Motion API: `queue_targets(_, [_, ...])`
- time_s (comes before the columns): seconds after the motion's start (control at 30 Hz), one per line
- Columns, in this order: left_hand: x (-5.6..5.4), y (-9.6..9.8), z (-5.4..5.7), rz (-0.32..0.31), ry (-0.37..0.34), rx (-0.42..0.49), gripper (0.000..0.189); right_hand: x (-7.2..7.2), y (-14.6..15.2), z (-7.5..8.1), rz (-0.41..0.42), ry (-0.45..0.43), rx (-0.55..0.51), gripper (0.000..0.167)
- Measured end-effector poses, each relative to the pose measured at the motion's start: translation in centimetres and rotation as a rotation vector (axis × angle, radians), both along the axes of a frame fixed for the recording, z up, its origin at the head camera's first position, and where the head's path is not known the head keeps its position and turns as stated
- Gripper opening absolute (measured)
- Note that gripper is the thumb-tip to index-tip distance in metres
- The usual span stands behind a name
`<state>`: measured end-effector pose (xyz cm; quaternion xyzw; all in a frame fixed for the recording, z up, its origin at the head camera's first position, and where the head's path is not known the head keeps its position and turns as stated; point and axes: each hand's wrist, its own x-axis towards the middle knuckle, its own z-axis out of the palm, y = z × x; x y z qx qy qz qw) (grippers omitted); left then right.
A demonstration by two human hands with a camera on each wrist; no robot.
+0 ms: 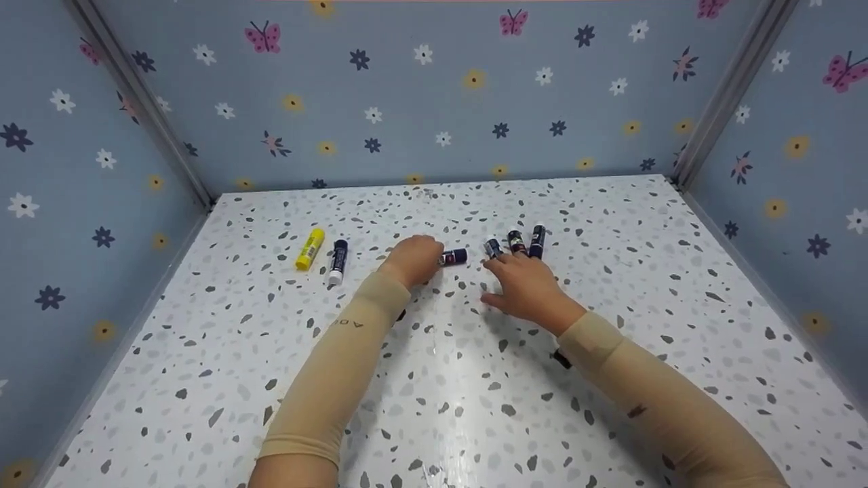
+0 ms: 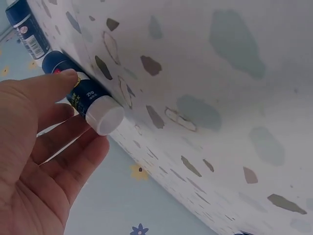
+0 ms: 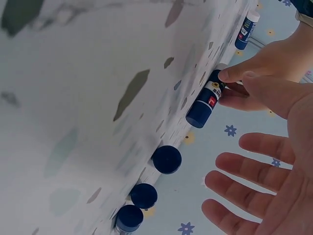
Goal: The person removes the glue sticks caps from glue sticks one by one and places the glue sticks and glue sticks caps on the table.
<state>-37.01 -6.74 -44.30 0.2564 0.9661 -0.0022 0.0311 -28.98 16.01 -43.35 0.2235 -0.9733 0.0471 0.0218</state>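
Note:
My left hand point(image 1: 413, 261) pinches a dark blue glue stick point(image 1: 454, 257) with a white end, lying sideways close on the table. In the left wrist view, the thumb presses the label of this glue stick point(image 2: 88, 95) while the fingers curl behind it. My right hand point(image 1: 525, 285) has its fingers loosely spread at the near ends of three other glue sticks: a dark one point(image 1: 493, 248), one with a colourful label point(image 1: 517, 240) and another dark one point(image 1: 538, 240). In the right wrist view, the right palm point(image 3: 279, 196) holds nothing.
To the left lie a yellow glue stick point(image 1: 310, 249) and a dark blue one with a white end point(image 1: 338, 263). The speckled white table point(image 1: 447, 393) is bounded by blue flowered panels point(image 1: 434, 88) at the back and both sides.

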Motion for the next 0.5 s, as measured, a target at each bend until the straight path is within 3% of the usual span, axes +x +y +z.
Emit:
queue_targets(0.33, [-0.37,0.47,-0.63,0.043,-0.075,-0.010,0.024,0.09,0.53,-0.25,0.007,0.029,-0.052,0.063])
queue_targets(0.5, [-0.52,0.70,-0.45,0.042,-0.052,-0.023,0.024,-0.18,0.73,0.05,-0.014,0.038,-0.046,0.062])
